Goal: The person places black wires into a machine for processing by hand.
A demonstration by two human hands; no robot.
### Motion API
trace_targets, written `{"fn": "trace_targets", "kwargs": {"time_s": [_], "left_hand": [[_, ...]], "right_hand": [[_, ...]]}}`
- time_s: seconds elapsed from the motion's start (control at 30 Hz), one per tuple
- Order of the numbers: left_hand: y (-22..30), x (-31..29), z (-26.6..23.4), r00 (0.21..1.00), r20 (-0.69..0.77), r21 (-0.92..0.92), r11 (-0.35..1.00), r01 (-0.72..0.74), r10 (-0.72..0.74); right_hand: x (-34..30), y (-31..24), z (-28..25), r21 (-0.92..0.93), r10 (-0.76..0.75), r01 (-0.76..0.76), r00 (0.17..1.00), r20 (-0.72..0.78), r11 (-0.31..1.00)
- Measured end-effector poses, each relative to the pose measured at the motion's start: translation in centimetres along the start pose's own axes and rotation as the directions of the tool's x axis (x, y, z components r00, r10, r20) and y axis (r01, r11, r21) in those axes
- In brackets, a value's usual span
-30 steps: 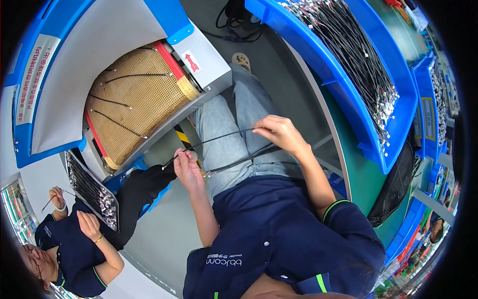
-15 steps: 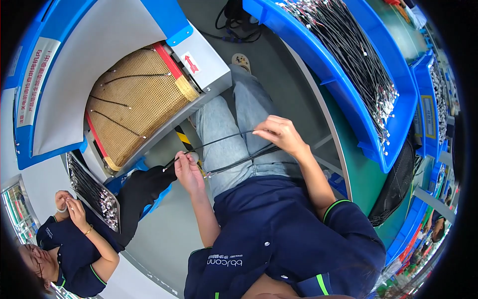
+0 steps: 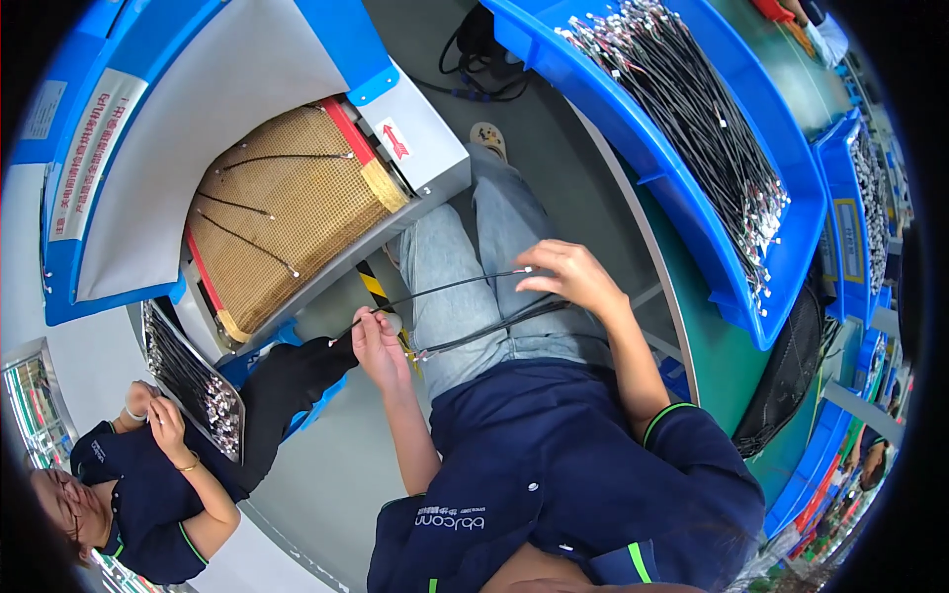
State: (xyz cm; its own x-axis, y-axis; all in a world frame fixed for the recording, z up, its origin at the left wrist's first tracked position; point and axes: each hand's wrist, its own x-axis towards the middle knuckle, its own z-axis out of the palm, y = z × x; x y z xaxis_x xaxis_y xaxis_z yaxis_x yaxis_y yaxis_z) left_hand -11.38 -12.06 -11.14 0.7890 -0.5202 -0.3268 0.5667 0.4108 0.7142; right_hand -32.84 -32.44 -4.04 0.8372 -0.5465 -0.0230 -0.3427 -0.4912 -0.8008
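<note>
My left hand (image 3: pixel 384 354) pinches a thin black cable (image 3: pixel 445 287) near one end, over my left thigh. The cable stretches across my lap to the right, and its small pale connector (image 3: pixel 527 269) lies between the parted thumb and forefinger of my right hand (image 3: pixel 585 282). That hand appears open, its fingers spread around the connector without a visible grip. Below the held cable, a few more black cables (image 3: pixel 494 328) rest across my jeans, with connector ends near my left wrist.
A mesh conveyor belt (image 3: pixel 287 183) carrying several cables comes out of a blue-and-white machine (image 3: pixel 198 128). At right, a blue bin (image 3: pixel 682 232) holds many black cables, beside a black mesh bag (image 3: pixel 786 381). A co-worker (image 3: pixel 148 484) sits at lower left near a cable-filled tray (image 3: pixel 240 425).
My right thumb and forefinger have parted from the cable's end, so its connector now shows. My left hand keeps its pinch. The whole view has shifted slightly.
</note>
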Motion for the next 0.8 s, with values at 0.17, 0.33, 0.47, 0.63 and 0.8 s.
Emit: {"fn": "trace_targets", "kwargs": {"time_s": [0.17, 0.33, 0.47, 0.63, 0.8], "left_hand": [[2.6, -0.1, 1.0, 1.000, 0.028, 0.021, 1.000, 0.004, -0.004], [6.0, 0.2, 1.7, 0.999, 0.000, 0.023, 0.999, 0.032, -0.032], [8.8, 0.8, 1.4, 0.999, 0.031, 0.006, 1.000, 0.017, -0.017], [10.9, 1.3, 0.7, 0.994, 0.046, 0.148, 0.984, 0.095, -0.103], [9.8, 0.4, -1.5, 0.859, 0.305, 0.676, 0.729, 0.110, -0.412]], "right_hand": [[2.0, -4.0, -0.2, -0.180, -0.202, 0.173, 0.967, -0.157, 0.968], [4.0, -8.4, 1.3, -0.230, -0.200, 0.188, 0.979, -0.028, 0.955], [5.2, -10.5, 3.0, -0.306, -0.252, 0.218, 0.965, -0.075, 0.927], [7.8, -13.0, 4.3, -0.278, -0.229, 0.193, 0.968, -0.103, 0.941], [12.7, -14.7, 6.9, -0.190, -0.226, 0.193, 0.960, -0.166, 0.963]]}}
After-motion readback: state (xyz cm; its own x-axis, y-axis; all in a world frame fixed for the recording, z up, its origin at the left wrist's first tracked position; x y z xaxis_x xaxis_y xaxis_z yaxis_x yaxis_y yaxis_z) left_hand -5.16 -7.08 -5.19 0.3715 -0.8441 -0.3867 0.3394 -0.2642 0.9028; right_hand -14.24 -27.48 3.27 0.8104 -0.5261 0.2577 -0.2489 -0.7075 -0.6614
